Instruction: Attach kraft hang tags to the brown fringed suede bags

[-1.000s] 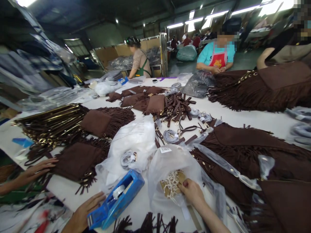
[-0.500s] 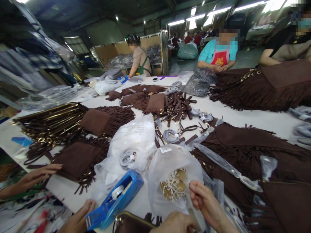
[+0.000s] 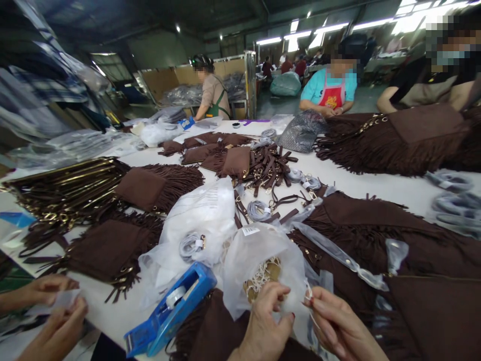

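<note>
Where both hands (image 3: 296, 321) meet, white string (image 3: 308, 296) barely discernible; wrists cropped

No writing anywhere is clear enough to read.

The left hand (image 3: 265, 328) and right hand (image 3: 340, 326) are bare (no gloves), nails painted dark red.

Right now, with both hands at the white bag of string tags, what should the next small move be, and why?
Probably a short pull of the right hand to draw its white string free. Both hands sit at the mouth of the white plastic bag, the left hand pinching near the tangled tags, while a brown fringed bag lies just below them beside the blue tape dispenser.
</note>
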Available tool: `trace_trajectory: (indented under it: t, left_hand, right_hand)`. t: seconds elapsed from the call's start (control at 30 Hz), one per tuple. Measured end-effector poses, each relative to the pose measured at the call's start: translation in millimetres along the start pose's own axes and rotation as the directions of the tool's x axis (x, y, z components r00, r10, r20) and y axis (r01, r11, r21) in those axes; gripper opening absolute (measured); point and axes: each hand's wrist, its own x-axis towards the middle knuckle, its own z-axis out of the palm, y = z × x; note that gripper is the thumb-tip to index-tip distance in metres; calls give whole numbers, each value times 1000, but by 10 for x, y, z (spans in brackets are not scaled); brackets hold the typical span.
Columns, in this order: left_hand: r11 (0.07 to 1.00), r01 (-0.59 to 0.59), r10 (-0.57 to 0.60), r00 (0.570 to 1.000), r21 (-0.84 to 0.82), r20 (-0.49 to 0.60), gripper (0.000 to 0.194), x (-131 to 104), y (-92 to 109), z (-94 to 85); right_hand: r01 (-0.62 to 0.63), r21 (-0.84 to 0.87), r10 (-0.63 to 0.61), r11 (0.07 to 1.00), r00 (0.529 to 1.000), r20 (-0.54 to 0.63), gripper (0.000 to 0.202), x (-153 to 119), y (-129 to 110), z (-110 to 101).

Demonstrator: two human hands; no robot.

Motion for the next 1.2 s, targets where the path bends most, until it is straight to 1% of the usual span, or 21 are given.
trace_trajectory:
  t: [0.03,0.1,0.17,0.23,0.33,0.4,0.43,0.47,0.53,0.6,0.67,0.73,0.77,0.83,0.87,0.93,1.0,1.07,1.1,1.17,1.2]
  left_hand:
    - [998,-57,58,998,-20,10,39,-1,84,4]
    - [991,-101,106,993,-89,53,31,7,209,8]
    - [984,-94,106,992,-149,75,21,29,278,14]
    - [982,-73,82,995,-174,49,19,59,309,28]
    - [981,-50,49,999,-187,-11,13,103,326,50]
    - [980,-51,48,999,-191,-19,13,121,345,48]
    - [980,-55,53,998,-189,-19,13,127,359,41]
    - [982,-58,56,998,-181,-16,13,133,377,31]
    - [987,-69,68,998,-144,-10,10,146,418,9]
    - [991,-86,86,996,-107,-3,7,172,454,-5]
    - [987,-79,79,997,-137,-8,6,215,473,-14]
    - [974,-43,32,998,-224,-49,8,268,468,-23]
    - [964,-20,0,997,-265,-75,10,294,458,-28]
    - [951,5,-42,993,-310,-113,14,333,433,-31]
    - [951,8,-46,992,-310,-117,14,344,423,-26]
    - [960,2,-23,997,-281,-71,15,351,417,7]
    - [968,-5,8,1000,-250,12,13,349,431,63]
    - [969,-3,22,997,-248,74,15,348,442,129]
    - [966,-2,24,996,-257,80,16,347,433,161]
    - [968,17,10,994,-249,105,20,332,360,222]
    - [980,31,-6,992,-195,125,20,312,289,253]
  right_hand:
    - [19,-85,-22,996,999,-38,27,-23,-2,14]
    - [45,-290,-76,956,993,-94,34,-70,7,32]
    - [59,-492,-123,869,988,-98,39,-111,28,34]
    - [78,-638,-147,766,988,-56,41,-141,60,14]
    - [118,-739,-167,663,986,8,36,-160,115,-48]
    - [178,-765,-265,618,964,10,27,-160,146,-80]
    - [207,-762,-327,614,945,-7,22,-158,155,-81]
    - [234,-737,-376,634,926,-29,22,-157,159,-68]
    - [278,-600,-406,750,910,-85,38,-149,153,0]
    - [281,-387,-341,878,935,-96,49,-131,138,94]
    - [262,-249,-290,932,953,-83,48,-101,131,151]
    - [236,-284,-269,929,959,-84,36,-71,141,127]
    - [223,-345,-268,912,959,-90,30,-60,150,87]
    - [172,-496,-242,851,967,-79,31,-57,157,-14]
    - [156,-562,-229,813,971,-62,31,-65,150,-58]
    - [158,-644,-236,749,971,-36,26,-96,108,-101]
    - [203,-626,-290,753,956,-39,29,-132,39,-86]
    - [239,-540,-326,807,943,-70,27,-160,-25,-61]
    - [246,-499,-331,831,940,-87,25,-172,-46,-64]
    - [227,-462,-319,858,939,-131,28,-202,-57,-126]
    - [196,-473,-306,859,937,-168,31,-224,-46,-185]
